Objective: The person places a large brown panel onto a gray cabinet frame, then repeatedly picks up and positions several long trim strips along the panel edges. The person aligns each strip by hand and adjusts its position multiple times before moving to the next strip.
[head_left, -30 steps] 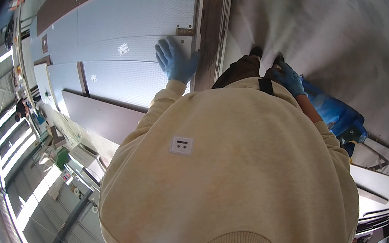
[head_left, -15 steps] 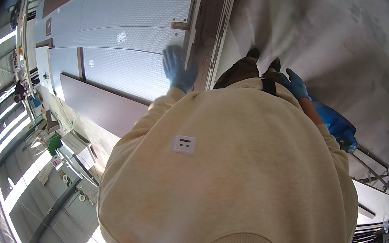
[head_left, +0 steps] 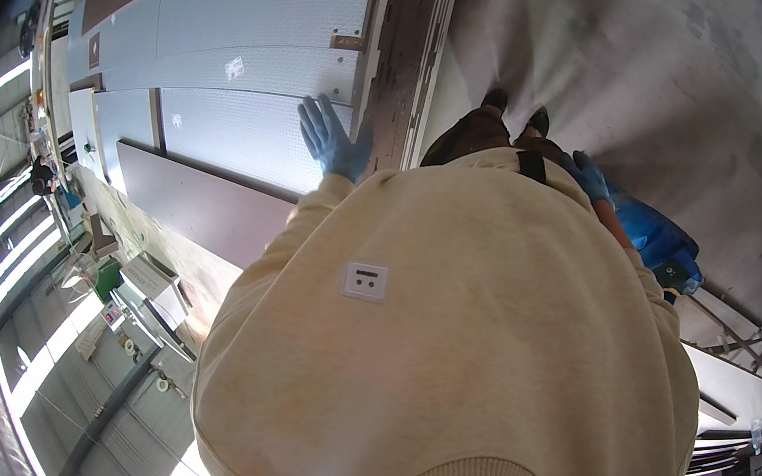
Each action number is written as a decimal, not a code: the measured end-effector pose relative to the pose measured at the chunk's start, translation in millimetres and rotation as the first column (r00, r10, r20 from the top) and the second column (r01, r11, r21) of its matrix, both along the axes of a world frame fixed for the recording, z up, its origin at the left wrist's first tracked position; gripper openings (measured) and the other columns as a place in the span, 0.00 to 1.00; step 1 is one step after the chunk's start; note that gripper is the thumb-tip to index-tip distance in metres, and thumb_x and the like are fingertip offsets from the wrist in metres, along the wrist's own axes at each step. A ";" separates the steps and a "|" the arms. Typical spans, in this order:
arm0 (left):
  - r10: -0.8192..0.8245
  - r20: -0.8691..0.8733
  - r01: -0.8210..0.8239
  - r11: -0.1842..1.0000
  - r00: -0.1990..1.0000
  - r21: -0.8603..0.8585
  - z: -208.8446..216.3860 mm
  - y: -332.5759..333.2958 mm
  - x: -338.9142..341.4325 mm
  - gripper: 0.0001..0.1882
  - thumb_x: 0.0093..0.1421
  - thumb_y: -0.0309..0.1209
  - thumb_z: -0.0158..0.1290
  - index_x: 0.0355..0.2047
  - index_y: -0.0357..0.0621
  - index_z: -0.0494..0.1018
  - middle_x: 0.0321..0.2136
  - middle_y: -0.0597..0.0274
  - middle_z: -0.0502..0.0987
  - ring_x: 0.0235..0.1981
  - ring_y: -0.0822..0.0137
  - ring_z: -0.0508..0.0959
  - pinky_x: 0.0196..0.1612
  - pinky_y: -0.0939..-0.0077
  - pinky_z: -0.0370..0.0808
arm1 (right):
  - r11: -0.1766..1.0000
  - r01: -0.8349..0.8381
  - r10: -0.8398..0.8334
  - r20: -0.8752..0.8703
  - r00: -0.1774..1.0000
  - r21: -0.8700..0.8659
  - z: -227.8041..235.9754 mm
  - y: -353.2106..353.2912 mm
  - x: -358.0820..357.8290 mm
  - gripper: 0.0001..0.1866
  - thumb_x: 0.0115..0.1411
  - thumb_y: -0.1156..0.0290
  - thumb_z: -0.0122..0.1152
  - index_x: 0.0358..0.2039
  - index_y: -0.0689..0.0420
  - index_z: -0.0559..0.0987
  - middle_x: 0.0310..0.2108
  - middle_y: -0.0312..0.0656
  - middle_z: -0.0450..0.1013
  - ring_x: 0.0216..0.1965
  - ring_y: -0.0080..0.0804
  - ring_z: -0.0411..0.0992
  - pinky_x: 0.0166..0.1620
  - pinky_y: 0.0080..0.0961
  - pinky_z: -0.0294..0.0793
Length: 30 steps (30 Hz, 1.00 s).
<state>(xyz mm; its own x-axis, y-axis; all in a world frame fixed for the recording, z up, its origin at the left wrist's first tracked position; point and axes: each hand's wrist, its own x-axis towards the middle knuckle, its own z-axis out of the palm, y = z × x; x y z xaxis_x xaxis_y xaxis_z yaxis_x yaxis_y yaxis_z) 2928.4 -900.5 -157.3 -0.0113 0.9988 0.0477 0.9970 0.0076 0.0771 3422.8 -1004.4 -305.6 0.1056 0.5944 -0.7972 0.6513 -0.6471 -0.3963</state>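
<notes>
My left hand (head_left: 332,140), in a blue glove, is open with its fingers spread. It is over the near right part of a light-blue textured panel (head_left: 258,136), by the panel's edge; whether the palm touches it I cannot tell. A metal plate (head_left: 347,42) sits at the panel's right edge, farther from me. Down by my right hip is my right hand (head_left: 589,178), also gloved in blue. Its fingers are loosely extended and I see nothing in them. Just beyond it hangs or lies a crumpled blue plastic-looking thing (head_left: 649,235).
A brown beam (head_left: 399,73) runs along the panel's right side. Another flat panel (head_left: 199,203) lies nearer on the left. Concrete floor (head_left: 642,70) spreads ahead and right. A metal frame (head_left: 732,330) and a white board (head_left: 743,386) stand at right. Machinery (head_left: 152,288) is at left.
My left hand has shifted slightly left and turned, its fingers now more clearly spread. My right hand has drawn in its thumb and moved a little nearer the hip.
</notes>
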 end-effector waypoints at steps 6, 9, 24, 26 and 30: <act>-0.001 -0.003 0.001 0.996 1.000 -0.091 -25.7 35.7 -17.7 0.56 0.62 0.53 0.57 0.78 0.43 0.38 0.78 0.40 0.40 0.79 0.38 0.37 0.78 0.44 0.40 | 0.998 -0.052 0.051 0.026 0.998 0.020 9.2 4.3 -8.7 0.40 0.67 0.40 0.52 0.64 0.62 0.74 0.66 0.60 0.69 0.68 0.53 0.67 0.69 0.42 0.65; -0.074 0.030 0.072 0.995 0.997 0.062 -41.7 34.3 -24.2 0.56 0.62 0.52 0.58 0.78 0.45 0.37 0.78 0.40 0.41 0.79 0.37 0.38 0.78 0.43 0.42 | 0.999 -0.027 0.027 0.018 0.999 0.022 13.1 4.7 -11.8 0.41 0.66 0.38 0.53 0.63 0.62 0.75 0.64 0.60 0.71 0.67 0.54 0.68 0.68 0.43 0.67; -0.118 0.079 0.100 0.973 0.990 0.207 -52.4 33.8 -32.2 0.52 0.64 0.54 0.57 0.77 0.45 0.44 0.76 0.39 0.49 0.77 0.32 0.46 0.76 0.40 0.50 | 0.996 -0.085 0.085 0.000 0.996 -0.029 -42.7 4.7 -23.1 0.42 0.65 0.34 0.56 0.65 0.57 0.75 0.64 0.56 0.72 0.66 0.54 0.69 0.68 0.43 0.68; -0.128 0.073 0.108 0.966 0.989 0.235 -51.7 34.4 -32.8 0.52 0.64 0.54 0.57 0.77 0.43 0.45 0.76 0.39 0.50 0.76 0.32 0.48 0.76 0.40 0.52 | 0.995 -0.099 0.099 0.080 0.992 -0.004 -27.0 4.5 -28.9 0.42 0.65 0.34 0.56 0.66 0.56 0.74 0.65 0.56 0.72 0.66 0.54 0.69 0.68 0.43 0.68; -0.138 0.082 0.111 0.956 0.987 0.272 -45.6 35.7 -30.2 0.51 0.63 0.54 0.57 0.76 0.41 0.48 0.74 0.38 0.53 0.75 0.31 0.51 0.74 0.38 0.54 | 0.979 -0.205 0.205 0.059 0.977 -0.019 9.7 44.7 -38.9 0.41 0.65 0.36 0.57 0.68 0.54 0.72 0.66 0.53 0.71 0.66 0.53 0.69 0.68 0.44 0.67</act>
